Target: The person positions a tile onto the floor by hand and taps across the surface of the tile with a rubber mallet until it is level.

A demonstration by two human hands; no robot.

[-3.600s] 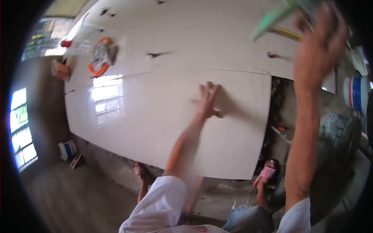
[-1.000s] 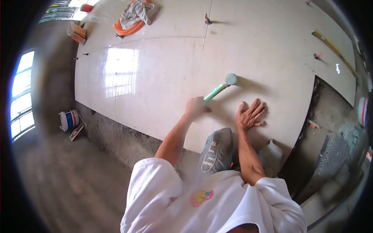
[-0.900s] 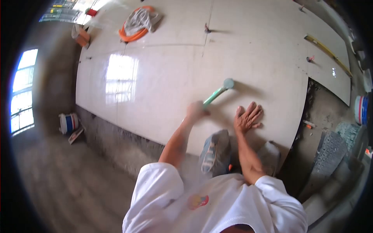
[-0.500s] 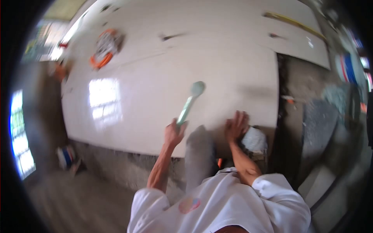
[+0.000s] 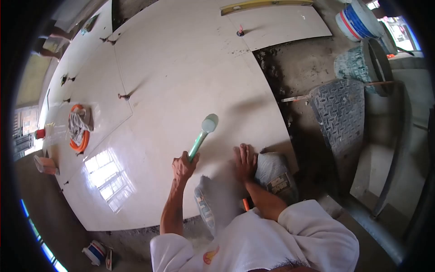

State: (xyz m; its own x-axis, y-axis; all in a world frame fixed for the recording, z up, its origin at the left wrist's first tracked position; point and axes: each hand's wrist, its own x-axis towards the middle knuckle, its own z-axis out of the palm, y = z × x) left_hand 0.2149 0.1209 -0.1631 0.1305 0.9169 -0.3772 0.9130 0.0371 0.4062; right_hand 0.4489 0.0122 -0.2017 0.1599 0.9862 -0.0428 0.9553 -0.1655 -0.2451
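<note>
My left hand (image 5: 183,167) is closed around the green handle of a mallet (image 5: 196,147). The mallet's pale round head points away from me over a large glossy white tile (image 5: 181,86). My right hand (image 5: 245,162) rests palm down on the tile with its fingers stretched out, beside my right knee. That knee wears a grey pad (image 5: 274,174), and both knees are at the tile's near edge.
A yellow spirit level (image 5: 267,5) lies on the far tile. An orange-and-white coil (image 5: 79,129) and several small tile clips stand to the left. On the right are a textured plate (image 5: 340,113), a crusted bucket (image 5: 351,67) and a striped pail (image 5: 358,20).
The view has turned, so the level and coil sit elsewhere in frame. The mallet stays in my left hand, and my right hand stays flat on the tile.
</note>
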